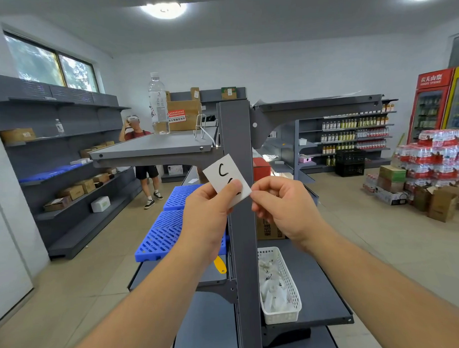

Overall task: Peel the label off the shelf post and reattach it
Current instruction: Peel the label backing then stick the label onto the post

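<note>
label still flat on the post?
No: the label is tilted in front of the shelf post, pinched by the left hand and right hand.

White walls and a beige tiled floor enclose a small shop lit by two round ceiling lamps. A window shows what looks like foliage above grey wall shelving; a red drinks fridge stands right.

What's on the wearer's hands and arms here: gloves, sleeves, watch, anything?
Nothing worn. The left hand and right hand are bare: no gloves, no rings visible. Both forearms are uncovered from the wrists down to the bottom edge of the frame, with no sleeve cuffs, watch, bands, straps, cables or markers visible. Nails are short and unpainted where they show.
</note>
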Available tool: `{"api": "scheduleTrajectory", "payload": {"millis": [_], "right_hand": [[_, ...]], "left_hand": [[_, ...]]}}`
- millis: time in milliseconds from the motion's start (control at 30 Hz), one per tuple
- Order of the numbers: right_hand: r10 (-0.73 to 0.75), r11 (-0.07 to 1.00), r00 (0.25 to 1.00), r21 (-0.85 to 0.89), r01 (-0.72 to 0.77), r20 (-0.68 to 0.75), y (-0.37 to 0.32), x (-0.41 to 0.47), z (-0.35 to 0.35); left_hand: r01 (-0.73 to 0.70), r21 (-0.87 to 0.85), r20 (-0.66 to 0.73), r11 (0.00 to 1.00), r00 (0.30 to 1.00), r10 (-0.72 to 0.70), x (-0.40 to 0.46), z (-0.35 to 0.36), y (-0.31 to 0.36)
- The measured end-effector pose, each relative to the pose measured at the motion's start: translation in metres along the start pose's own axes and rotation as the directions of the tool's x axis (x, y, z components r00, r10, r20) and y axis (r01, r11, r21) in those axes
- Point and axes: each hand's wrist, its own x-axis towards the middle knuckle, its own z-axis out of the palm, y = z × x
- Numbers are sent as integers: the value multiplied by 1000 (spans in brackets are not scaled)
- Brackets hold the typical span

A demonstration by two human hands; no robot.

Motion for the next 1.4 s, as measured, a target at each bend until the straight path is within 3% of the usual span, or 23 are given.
{"api": "scheduleTrajectory", "payload": {"millis": [467, 567, 633, 733, 800, 867, 933, 1267, 1400], "right_hand": [[-7, 1000, 1000, 22, 7, -13, 0, -2, 0], [-15, 1000, 1000, 13, 15, -22, 1, -1, -1], [-22, 1000, 999, -3, 22, -29, 2, 1, -2], [-33, 999, 999, -20, 32, -30, 3, 3, -4], [-47, 998, 999, -35, 46, -17, 4, 4, -5], [-65, 996, 998, -56, 65, 1, 5, 5, -5], [-84, 993, 996, -80, 85, 15, 6, 5, -6], [-199, 897, 974, -380, 227, 110, 6, 5, -16], [-223, 870, 965, -419, 261, 137, 9, 4, -17]], "left_hand": [[50, -32, -47, 998, 998, -52, -5, 5, 2], [-9, 159, -170, 987, 985, 37, -6, 5, 2], [-126, 455, -188, 882, 954, 233, -4, -1, 0], [-395, 760, 82, 516, 846, 527, -3, -9, -2], [-520, 808, 284, 276, 755, 591, -2, -15, -4], [-569, 802, 382, 183, 723, 576, -2, -19, -6], [-579, 797, 413, 171, 730, 545, -1, -21, -5], [-518, 813, 396, 266, 827, 399, 2, -18, 5], [-504, 800, 376, 327, 845, 381, 1, -15, 5]]}}
